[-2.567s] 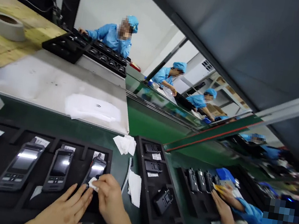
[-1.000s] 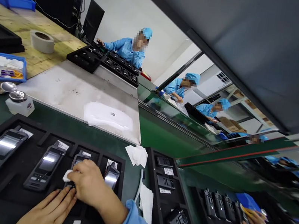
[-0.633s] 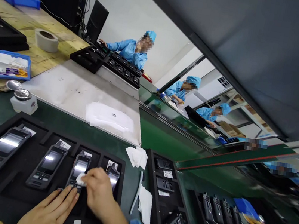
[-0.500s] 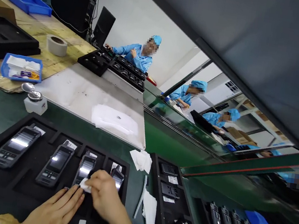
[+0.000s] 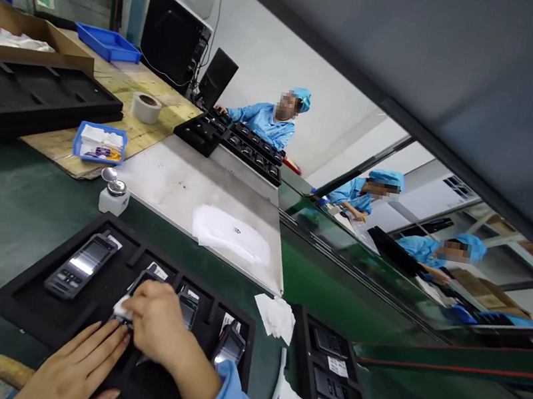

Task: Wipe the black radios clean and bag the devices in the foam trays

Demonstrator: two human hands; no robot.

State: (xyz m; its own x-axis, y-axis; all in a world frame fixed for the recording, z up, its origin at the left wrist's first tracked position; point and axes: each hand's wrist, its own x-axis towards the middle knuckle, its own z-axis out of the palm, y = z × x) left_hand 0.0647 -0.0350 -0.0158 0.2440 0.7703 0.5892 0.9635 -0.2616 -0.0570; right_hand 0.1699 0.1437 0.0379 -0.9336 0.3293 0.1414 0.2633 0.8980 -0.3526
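A black foam tray (image 5: 28, 297) on the green belt holds several black handheld devices, one at its far left (image 5: 81, 258). My right hand (image 5: 156, 323) is closed on a small white wipe (image 5: 122, 307) and presses it on the second device from the left, which the hand mostly hides. Stretched flat with its fingers out, my left hand (image 5: 75, 368) rests on the tray at the near end of that device. Two more devices lie to the right (image 5: 229, 345).
A second black tray (image 5: 316, 396) with small parts lies to the right, crumpled white wipes (image 5: 276, 315) between the trays. A pump bottle (image 5: 114, 194), a metal plate (image 5: 182, 186), a blue bin (image 5: 100, 143) and stacked trays (image 5: 20, 96) sit behind. Several people in blue work beyond.
My right hand with the wipe has shifted from the third device to the second from the left, and the left hand followed. The view has swung to the left.
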